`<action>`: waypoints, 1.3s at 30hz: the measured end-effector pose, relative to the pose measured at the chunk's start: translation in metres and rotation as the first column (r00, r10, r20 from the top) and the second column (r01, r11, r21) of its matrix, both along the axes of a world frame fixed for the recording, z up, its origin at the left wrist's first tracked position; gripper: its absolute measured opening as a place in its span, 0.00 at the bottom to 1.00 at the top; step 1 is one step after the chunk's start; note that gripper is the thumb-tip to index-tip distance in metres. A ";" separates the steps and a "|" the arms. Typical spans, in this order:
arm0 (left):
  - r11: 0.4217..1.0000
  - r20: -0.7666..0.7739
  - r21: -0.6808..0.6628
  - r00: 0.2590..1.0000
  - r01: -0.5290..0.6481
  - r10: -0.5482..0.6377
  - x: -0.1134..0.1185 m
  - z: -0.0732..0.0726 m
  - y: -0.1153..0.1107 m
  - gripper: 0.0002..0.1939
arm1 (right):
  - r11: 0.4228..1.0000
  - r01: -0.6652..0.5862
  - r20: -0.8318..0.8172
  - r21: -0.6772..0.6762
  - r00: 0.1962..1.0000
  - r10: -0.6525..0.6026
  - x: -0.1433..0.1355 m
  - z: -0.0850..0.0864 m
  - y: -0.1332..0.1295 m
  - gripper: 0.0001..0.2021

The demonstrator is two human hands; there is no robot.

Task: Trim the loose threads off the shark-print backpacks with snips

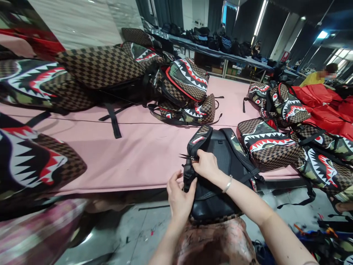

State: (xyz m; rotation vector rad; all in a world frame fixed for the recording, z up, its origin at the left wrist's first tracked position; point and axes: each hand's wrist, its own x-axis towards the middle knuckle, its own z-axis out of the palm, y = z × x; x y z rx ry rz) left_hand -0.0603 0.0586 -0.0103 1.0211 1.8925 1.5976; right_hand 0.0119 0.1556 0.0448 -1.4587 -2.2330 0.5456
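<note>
One pair of snips [185,156] in right hand's [206,165] fingers, one backpack's [216,184] edge in left hand's [179,198] fingers.

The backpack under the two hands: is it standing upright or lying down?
Lying down: its black back panel and shoulder straps face upward, and its lower end sticks out past the pink table.

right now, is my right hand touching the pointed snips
Touching. The head view shows the fingers of your right hand closed around the rear of the pointed snips, with the blades sticking out past them.
</note>
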 end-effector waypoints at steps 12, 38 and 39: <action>0.985 0.858 -0.077 0.514 0.155 -0.014 -0.031 0.006 -0.001 0.04 | 0.984 -0.180 -0.372 -0.017 0.914 0.161 0.027 -0.024 -0.010 0.10; 0.985 0.968 -0.106 0.241 0.134 0.071 -0.032 0.007 0.000 0.09 | 0.911 -0.330 -0.138 0.246 0.919 0.370 0.038 -0.067 -0.027 0.09; 0.986 0.967 -0.105 0.243 0.133 0.070 -0.032 0.007 0.000 0.09 | 0.916 -0.332 -0.163 0.226 0.914 0.372 0.035 -0.066 -0.028 0.08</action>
